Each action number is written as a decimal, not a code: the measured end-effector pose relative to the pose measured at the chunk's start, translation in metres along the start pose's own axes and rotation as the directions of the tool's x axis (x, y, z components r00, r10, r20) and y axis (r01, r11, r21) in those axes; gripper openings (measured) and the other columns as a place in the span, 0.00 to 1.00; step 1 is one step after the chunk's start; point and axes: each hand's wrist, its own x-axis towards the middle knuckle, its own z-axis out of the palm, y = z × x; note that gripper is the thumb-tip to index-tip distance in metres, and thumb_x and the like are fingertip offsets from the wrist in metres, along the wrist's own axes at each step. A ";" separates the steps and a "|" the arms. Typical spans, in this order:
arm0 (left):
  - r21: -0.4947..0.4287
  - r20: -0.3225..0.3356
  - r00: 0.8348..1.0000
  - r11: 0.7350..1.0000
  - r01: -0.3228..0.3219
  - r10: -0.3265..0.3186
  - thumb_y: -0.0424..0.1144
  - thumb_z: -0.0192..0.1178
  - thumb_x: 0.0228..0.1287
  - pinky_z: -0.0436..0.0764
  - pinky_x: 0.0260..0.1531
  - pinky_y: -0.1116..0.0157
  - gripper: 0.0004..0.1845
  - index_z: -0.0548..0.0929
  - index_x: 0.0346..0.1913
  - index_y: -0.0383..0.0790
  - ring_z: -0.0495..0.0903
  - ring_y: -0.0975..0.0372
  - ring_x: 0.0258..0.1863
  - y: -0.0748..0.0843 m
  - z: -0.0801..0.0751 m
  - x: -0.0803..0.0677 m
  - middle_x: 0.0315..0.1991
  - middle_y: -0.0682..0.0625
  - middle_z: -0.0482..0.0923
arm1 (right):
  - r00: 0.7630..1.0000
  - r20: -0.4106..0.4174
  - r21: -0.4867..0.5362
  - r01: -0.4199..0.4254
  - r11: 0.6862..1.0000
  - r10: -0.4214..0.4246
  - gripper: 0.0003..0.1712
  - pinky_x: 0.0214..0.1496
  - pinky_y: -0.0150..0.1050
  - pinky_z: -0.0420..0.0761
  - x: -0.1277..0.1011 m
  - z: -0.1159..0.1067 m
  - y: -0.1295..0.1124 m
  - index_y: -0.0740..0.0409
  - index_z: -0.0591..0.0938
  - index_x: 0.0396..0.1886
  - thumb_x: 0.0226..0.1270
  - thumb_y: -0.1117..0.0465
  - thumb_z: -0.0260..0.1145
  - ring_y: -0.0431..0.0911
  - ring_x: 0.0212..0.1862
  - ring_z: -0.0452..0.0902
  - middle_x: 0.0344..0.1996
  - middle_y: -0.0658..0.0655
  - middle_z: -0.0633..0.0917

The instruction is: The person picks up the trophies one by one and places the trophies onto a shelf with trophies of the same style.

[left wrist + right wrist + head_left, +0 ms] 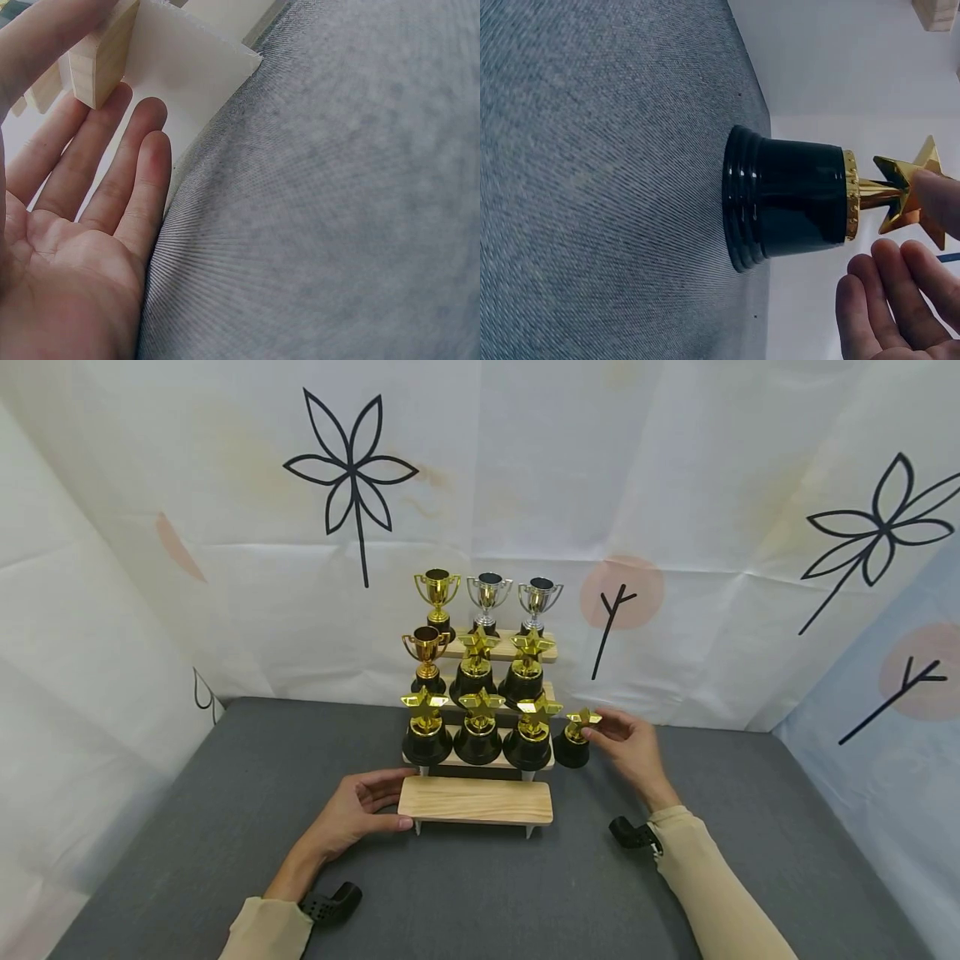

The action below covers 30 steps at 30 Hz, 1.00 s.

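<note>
A tiered wooden display stand [480, 798] carries small trophies on its upper shelves; its lowest shelf is bare. My left hand [352, 814] holds the left end of this shelf, thumb at the front and fingers behind. In the left wrist view, the shelf's wooden end [101, 64] lies between thumb and fingers [124, 180]. To the right of the stand, my right hand [626, 747] pinches a gold star trophy [573, 745] by its star. The right wrist view shows its black base [795, 195] close over the table, with the other fingers [900, 292] beside the star.
Several gold star trophies [480, 739] fill the middle shelves, with a bronze-coloured cup [426, 647] at the left. A gold cup [437, 593] and two silver cups [487, 597] stand on top. The grey table [480, 893] meets a patterned white cloth [525, 468] behind.
</note>
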 end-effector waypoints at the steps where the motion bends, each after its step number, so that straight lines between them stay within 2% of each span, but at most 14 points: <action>1: 0.000 0.000 1.000 1.000 0.000 0.000 0.25 0.75 0.54 0.81 0.58 0.63 0.38 0.71 0.68 0.23 0.81 0.57 0.57 0.000 0.000 0.000 0.64 0.28 0.73 | 1.000 0.000 -0.006 -0.001 1.000 0.001 0.28 0.49 0.22 0.80 0.000 0.001 0.000 0.71 0.78 0.64 0.68 0.64 0.72 0.61 0.58 0.80 0.56 0.71 0.82; 9: -0.008 -0.003 1.000 1.000 0.014 -0.014 0.25 0.76 0.52 0.80 0.59 0.63 0.39 0.72 0.68 0.23 0.81 0.58 0.58 0.000 0.000 0.000 0.66 0.27 0.71 | 1.000 -0.017 -0.036 -0.010 0.999 0.010 0.20 0.47 0.22 0.80 0.002 0.007 0.005 0.72 0.81 0.57 0.69 0.67 0.71 0.50 0.52 0.84 0.52 0.71 0.84; 19: -0.008 0.002 1.000 1.000 0.012 -0.012 0.25 0.76 0.52 0.80 0.59 0.63 0.39 0.71 0.68 0.23 0.81 0.58 0.58 0.000 -0.001 0.000 0.66 0.27 0.70 | 1.000 -0.010 -0.052 0.022 0.998 -0.023 0.18 0.46 0.23 0.81 0.003 0.009 0.007 0.72 0.83 0.54 0.68 0.68 0.71 0.60 0.53 0.83 0.50 0.71 0.85; 24: -0.010 0.002 1.000 1.000 0.020 -0.020 0.26 0.76 0.52 0.81 0.59 0.63 0.40 0.70 0.68 0.22 0.81 0.58 0.57 0.000 -0.001 0.000 0.66 0.27 0.70 | 1.000 -0.009 -0.076 0.015 0.997 -0.015 0.18 0.49 0.28 0.83 0.004 0.010 0.008 0.72 0.82 0.55 0.68 0.67 0.71 0.61 0.54 0.83 0.50 0.71 0.85; 30: -0.017 0.003 1.000 1.000 0.018 -0.018 0.25 0.76 0.53 0.81 0.58 0.63 0.39 0.70 0.69 0.22 0.81 0.57 0.57 -0.002 -0.002 -0.001 0.65 0.26 0.70 | 1.000 -0.009 -0.067 0.018 0.998 -0.018 0.18 0.47 0.26 0.83 0.004 0.010 0.007 0.71 0.83 0.54 0.68 0.66 0.72 0.59 0.53 0.83 0.49 0.70 0.86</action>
